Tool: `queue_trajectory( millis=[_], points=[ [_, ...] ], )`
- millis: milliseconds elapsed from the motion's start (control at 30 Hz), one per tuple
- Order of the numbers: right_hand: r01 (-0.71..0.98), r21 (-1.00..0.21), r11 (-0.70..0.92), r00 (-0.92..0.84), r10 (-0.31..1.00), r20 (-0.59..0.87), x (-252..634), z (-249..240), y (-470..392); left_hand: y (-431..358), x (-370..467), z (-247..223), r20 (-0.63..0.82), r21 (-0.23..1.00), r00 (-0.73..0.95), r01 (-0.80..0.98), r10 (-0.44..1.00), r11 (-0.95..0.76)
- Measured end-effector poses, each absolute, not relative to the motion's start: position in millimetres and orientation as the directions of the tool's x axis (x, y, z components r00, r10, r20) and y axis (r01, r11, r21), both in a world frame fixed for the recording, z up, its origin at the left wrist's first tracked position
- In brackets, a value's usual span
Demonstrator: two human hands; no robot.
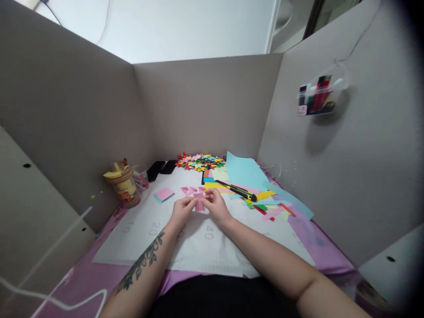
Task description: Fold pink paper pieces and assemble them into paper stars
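Observation:
Between my two hands is a small pink paper piece (199, 202), held just above the white sheet. My left hand (184, 209) pinches its left side with thumb and finger. At its right side, my right hand (214, 204) pinches it too. Right behind the hands lie a few small folded pink pieces (188, 190). A stack of square paper with pink on top (164, 194) rests to the left of my left hand.
Colourful folded paper stars (200, 162) are heaped at the back. A yellow-black cutter (236, 190) lies among paper strips at right, before a light blue sheet (245, 172). A lidded cup (124, 185) stands at left near dark flat objects (155, 170). Grey panels surround the table.

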State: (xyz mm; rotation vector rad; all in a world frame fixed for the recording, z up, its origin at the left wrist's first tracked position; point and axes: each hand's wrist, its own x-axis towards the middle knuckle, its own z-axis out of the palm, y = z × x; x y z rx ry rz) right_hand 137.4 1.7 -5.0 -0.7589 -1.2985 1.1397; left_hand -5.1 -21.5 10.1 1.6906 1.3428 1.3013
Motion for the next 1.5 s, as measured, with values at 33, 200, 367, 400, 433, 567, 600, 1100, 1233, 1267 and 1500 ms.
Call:
queue_trajectory(
  millis=[33, 200, 367, 400, 433, 567, 600, 1100, 1233, 1267, 1500],
  points=[
    [-0.226, -0.926, 0.301, -0.093, 0.94, 0.328, 137, -5, 2, -21, -5, 10, 0.318, 0.892, -0.008, 0.341, 0.948, -0.296],
    [-0.257, -0.925, 0.28, -0.073, 0.949, 0.307, 138, -6, 2, -22, -5, 9, 0.338, 0.876, 0.021, 0.358, 0.941, -0.322],
    [-0.272, -0.923, 0.272, -0.047, 0.954, 0.295, 140, -5, 3, -24, -2, 8, 0.314, 0.862, 0.072, 0.397, 0.947, -0.316],
    [-0.282, -0.923, 0.263, -0.04, 0.958, 0.285, 141, -4, 5, -24, -2, 8, 0.307, 0.86, 0.079, 0.403, 0.948, -0.312],
    [-0.296, -0.92, 0.256, -0.029, 0.961, 0.276, 142, -2, 6, -25, -1, 9, 0.3, 0.859, 0.084, 0.41, 0.95, -0.308],
    [-0.338, -0.901, 0.271, 0.03, 0.96, 0.277, 150, 4, 13, -25, -1, 9, 0.285, 0.853, 0.079, 0.433, 0.955, -0.29],
    [-0.335, -0.901, 0.275, 0.033, 0.959, 0.281, 151, 4, 14, -25, -1, 9, 0.289, 0.855, 0.067, 0.431, 0.955, -0.288],
    [0.0, -0.934, 0.359, -0.106, 0.928, 0.357, 146, 1, 3, -21, -1, 2, 0.303, 0.843, 0.111, 0.433, 0.947, -0.32],
    [0.169, -0.812, 0.559, -0.214, 0.825, 0.523, 147, 5, -3, -22, -5, 5, 0.349, 0.863, 0.102, 0.351, 0.931, -0.362],
    [0.188, -0.795, 0.577, -0.227, 0.813, 0.536, 146, 6, -5, -23, -6, 5, 0.356, 0.861, 0.1, 0.35, 0.929, -0.368],
    [0.247, -0.78, 0.575, -0.232, 0.816, 0.529, 143, 8, -7, -24, -6, 6, 0.399, 0.825, 0.047, 0.417, 0.916, -0.381]
  ],
)
